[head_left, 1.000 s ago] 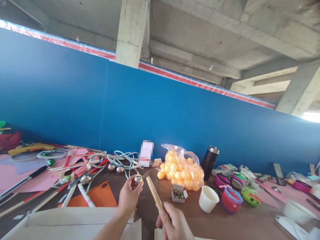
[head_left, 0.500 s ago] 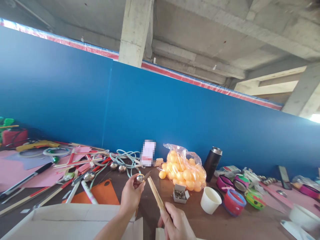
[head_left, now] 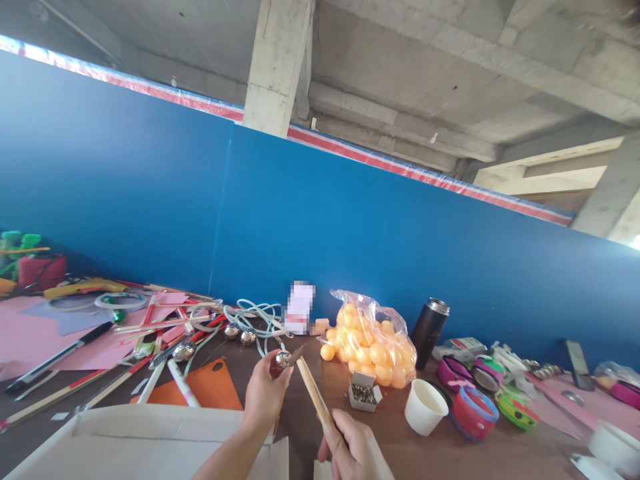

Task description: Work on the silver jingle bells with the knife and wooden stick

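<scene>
My left hand [head_left: 265,393] is closed, its fingertips pinching a shiny silver metal ball [head_left: 283,360] that looks like a bell. My right hand [head_left: 353,443] wraps round the lower part of the pale wooden handle of a hammer [head_left: 313,390]. The hammer's small dark head is at the top of the handle, right beside the ball; whether the two touch I cannot tell. Below the hands lie white cardboard pieces [head_left: 165,437]. A small open box of metal bits [head_left: 364,393] stands to the right of the hammer.
A clear bag of orange balls [head_left: 373,347], a black flask [head_left: 431,333] and a white paper cup [head_left: 425,408] stand to the right. Coloured wristbands [head_left: 474,412] lie beyond. Sticks, pens, light blue cord [head_left: 250,313] and an orange sheet [head_left: 213,387] clutter the left. A blue partition [head_left: 320,233] rises behind.
The view has swung slightly, so the scene sits a little farther right. Both hands keep their grips, and the hammer head stays close beside the ball.
</scene>
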A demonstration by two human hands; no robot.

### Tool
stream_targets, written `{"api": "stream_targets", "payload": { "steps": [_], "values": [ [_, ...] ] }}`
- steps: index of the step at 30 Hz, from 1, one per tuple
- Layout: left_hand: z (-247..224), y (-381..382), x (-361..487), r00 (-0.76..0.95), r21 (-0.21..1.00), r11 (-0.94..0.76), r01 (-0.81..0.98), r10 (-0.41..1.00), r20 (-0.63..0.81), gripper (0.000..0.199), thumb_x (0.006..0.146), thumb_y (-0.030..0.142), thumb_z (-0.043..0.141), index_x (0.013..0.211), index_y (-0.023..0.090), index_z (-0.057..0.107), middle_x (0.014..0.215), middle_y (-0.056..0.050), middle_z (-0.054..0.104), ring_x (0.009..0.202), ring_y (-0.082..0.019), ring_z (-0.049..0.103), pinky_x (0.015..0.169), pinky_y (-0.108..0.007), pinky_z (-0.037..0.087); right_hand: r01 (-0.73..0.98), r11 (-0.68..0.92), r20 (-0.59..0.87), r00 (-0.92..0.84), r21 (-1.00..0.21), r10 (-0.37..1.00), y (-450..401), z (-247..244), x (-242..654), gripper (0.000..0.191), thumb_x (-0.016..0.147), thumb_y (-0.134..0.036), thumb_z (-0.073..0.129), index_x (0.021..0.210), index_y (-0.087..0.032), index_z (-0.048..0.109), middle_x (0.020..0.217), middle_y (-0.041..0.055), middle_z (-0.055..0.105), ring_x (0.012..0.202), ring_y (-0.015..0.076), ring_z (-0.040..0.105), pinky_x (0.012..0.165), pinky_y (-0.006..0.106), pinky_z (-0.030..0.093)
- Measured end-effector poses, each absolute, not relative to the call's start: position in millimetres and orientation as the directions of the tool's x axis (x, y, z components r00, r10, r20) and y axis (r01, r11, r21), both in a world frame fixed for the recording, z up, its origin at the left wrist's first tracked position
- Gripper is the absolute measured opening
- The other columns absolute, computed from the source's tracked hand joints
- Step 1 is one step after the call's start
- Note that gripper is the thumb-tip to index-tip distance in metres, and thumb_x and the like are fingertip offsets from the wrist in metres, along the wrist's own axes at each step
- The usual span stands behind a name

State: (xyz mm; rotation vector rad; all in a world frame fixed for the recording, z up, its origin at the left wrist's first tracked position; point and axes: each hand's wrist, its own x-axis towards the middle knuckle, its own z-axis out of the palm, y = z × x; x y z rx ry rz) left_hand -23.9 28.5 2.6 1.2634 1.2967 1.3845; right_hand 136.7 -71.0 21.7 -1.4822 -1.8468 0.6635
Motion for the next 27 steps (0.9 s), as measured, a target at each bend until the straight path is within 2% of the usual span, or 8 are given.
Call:
{"api": "stream_targets", "payload": {
  "steps": [7,11,17,27],
  "values": [
    [-1.7,29.5,-23.4,-0.145,0.99,-0.125,0.061,0.98,0.132,0.055,0.066,0.05,0.056,0.109,0.016,0.054,0.092,-0.007,0.064,0.073,-0.016,0.062,0.062,-0.026,0.049,0.585,0.222,0.168,-0.147,-0.78,0.975,-70.8,21.4,137.5,0.047,0.088,-0.058,0.027,0.075,-0.018,0.049,0.061,0.001,0.063,0.033,0.0059,0.047,0.034,0.016,0.03],
    [-6.5,32.8,-22.9,-0.133,0.991,-0.119,0.058,0.983,0.126,0.057,0.066,0.048,0.057,0.113,0.014,0.052,0.092,-0.007,0.063,0.073,-0.017,0.062,0.061,-0.026,0.048,0.625,0.218,0.16,-0.148,-0.75,0.976,-69.3,19.7,137.6,0.05,0.087,-0.06,0.026,0.068,-0.018,0.047,0.055,0.0002,0.06,0.033,0.0058,0.046,0.035,0.016,0.03],
    [-8.9,33.0,-20.5,-0.193,0.97,-0.184,0.162,0.958,0.214,0.05,0.067,0.043,0.056,0.109,0.016,0.055,0.093,-0.007,0.058,0.074,-0.017,0.06,0.072,-0.029,0.047,0.612,0.231,0.169,-0.159,-0.756,0.973,-66.8,13.6,140.3,0.049,0.088,-0.059,0.026,0.072,-0.018,0.049,0.061,0.0018,0.064,0.035,0.0063,0.047,0.036,0.016,0.03],
    [-3.3,29.1,-20.7,-0.187,0.952,-0.184,0.246,0.954,0.233,0.044,0.068,0.039,0.055,0.107,0.017,0.056,0.095,-0.006,0.055,0.074,-0.016,0.058,0.075,-0.03,0.046,0.619,0.244,0.183,-0.161,-0.747,0.97,-66.6,12.8,140.0,0.052,0.086,-0.063,0.027,0.069,-0.019,0.05,0.058,0.0019,0.064,0.037,0.0074,0.047,0.039,0.017,0.032]
  ]
}}
